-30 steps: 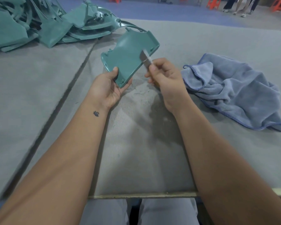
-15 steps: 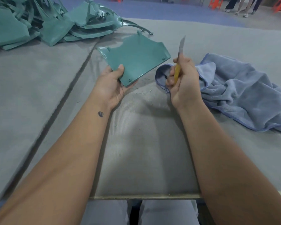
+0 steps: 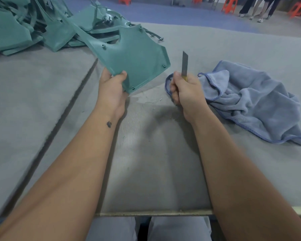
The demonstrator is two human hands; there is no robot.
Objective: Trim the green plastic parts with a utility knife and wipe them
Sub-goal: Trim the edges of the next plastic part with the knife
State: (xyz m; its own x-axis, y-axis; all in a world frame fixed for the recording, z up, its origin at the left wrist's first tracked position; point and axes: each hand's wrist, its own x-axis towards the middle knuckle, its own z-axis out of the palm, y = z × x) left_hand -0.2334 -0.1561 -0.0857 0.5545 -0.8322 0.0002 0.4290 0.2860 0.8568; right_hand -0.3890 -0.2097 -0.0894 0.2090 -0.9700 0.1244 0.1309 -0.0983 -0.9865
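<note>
At the far left, a pile of green plastic parts [image 3: 24,28] lies on the grey surface [image 3: 33,101]. Next to it, the left hand [image 3: 111,89] holds one green plastic part [image 3: 135,58] by its near corner; the thumb lies on the top face and the other fingers are curled under it, so they are clamped on the part. The part is lifted above the surface and tilted. To the right, the right hand [image 3: 186,89] has its fingers closed around the yellow handle of the utility knife [image 3: 184,65], whose blade points up and away from the person. The hand also pinches an edge of the blue cloth [image 3: 250,101], which lies crumpled on the surface at the right.
</note>
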